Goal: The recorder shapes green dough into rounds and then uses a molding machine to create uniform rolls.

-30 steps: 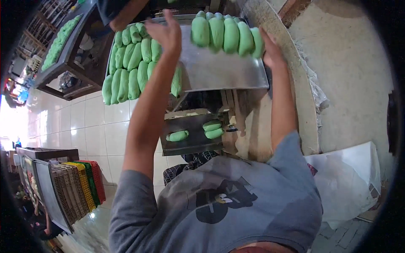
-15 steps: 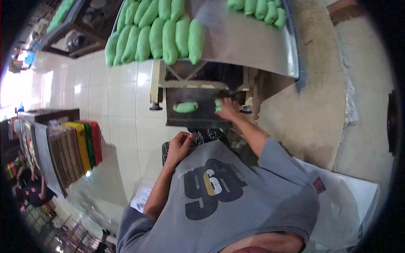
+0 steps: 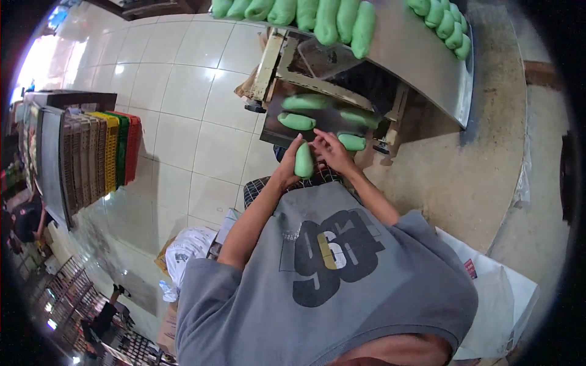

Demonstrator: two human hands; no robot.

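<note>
Above my lap, my left hand (image 3: 289, 162) is closed round a smooth, light green dough roll (image 3: 303, 161), held roughly upright. Beside it, my right hand (image 3: 333, 152) has its fingers apart, the tips close to that roll; whether they touch it I cannot tell. Just ahead is a dark, shiny metal plate (image 3: 274, 129) on a worn cream-coloured frame. One green dough roll (image 3: 297, 122) lies on its left part and another green dough roll (image 3: 351, 142) near its right end. Behind these, two blurred green shapes (image 3: 305, 101) may be reflections or more dough.
A metal-topped table (image 3: 415, 73) ahead carries rows of green dough rolls (image 3: 328, 21), with more rolls (image 3: 448, 30) at its right. Stacked brown, yellow, green and red crates (image 3: 110, 149) stand left on the tiled floor (image 3: 177, 137). White sheeting (image 3: 488, 293) lies at my right.
My right hand has come back from the plate toward my lap. My left hand now holds a dough roll that was not in it before. The view has turned, shifting the table rightward and up.
</note>
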